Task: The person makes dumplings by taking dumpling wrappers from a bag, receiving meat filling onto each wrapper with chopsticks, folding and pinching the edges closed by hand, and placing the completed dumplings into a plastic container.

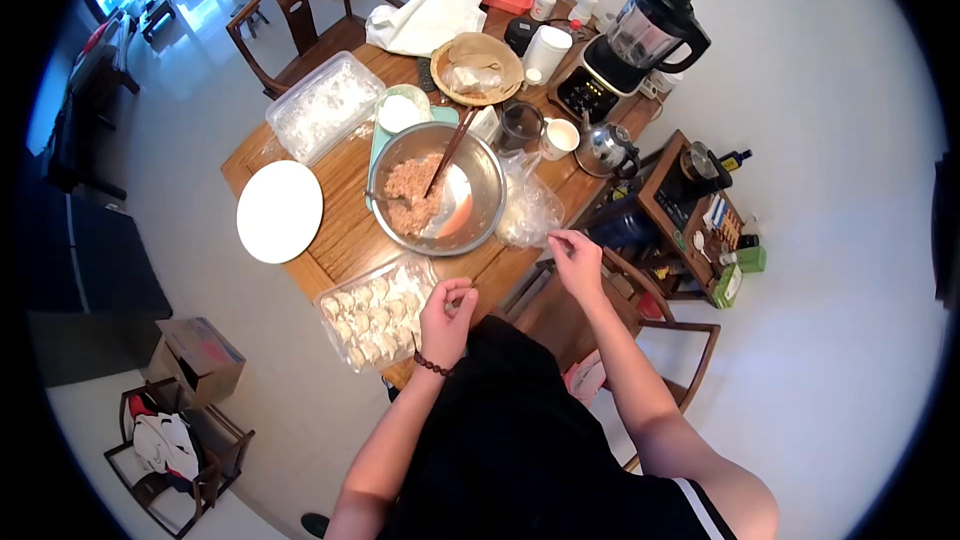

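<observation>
My right hand pinches the near edge of a clear plastic bag, which has something pale inside. My left hand, with a beaded bracelet at the wrist, hovers by the right side of a clear tray of dumplings. Its fingers are loosely curled, apart from the thumb, and nothing shows in them. Beyond both hands stands a steel bowl of minced filling, with chopsticks leaning in it and a spoon handle at its left.
A white plate lies at the table's left edge, near a floury plastic container. A small bowl of white powder, a basket, a mug, a kettle and a blender stand farther back. A wooden chair is close in front.
</observation>
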The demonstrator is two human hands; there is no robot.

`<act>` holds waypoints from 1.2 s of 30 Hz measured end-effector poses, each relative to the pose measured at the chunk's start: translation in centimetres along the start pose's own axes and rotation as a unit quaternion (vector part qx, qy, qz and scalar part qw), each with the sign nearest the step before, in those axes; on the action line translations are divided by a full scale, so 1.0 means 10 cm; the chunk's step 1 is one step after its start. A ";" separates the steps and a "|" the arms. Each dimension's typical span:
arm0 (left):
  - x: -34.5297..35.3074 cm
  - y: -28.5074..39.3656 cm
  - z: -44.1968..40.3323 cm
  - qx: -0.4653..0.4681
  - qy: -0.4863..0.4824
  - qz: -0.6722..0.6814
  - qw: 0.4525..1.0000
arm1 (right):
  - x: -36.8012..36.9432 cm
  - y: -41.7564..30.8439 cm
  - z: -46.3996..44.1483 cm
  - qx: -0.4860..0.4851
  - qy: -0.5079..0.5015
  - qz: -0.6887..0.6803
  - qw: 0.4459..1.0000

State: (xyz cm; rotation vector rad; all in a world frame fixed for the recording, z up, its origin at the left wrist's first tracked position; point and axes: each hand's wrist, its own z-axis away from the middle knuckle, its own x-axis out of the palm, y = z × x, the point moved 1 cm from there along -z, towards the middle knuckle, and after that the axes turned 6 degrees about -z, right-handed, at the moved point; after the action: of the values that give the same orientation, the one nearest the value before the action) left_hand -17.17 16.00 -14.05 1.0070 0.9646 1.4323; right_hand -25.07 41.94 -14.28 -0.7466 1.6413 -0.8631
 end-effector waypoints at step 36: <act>1.17 0.16 -1.35 -0.031 0.180 -0.003 0.983 | 0.70 1.30 -2.16 -0.339 -0.421 0.152 0.828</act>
State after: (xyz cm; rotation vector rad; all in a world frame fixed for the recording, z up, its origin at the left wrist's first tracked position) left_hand -31.14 27.12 -15.87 0.7104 1.1727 1.6620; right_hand -48.18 46.68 -25.62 -1.0983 1.1532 0.3308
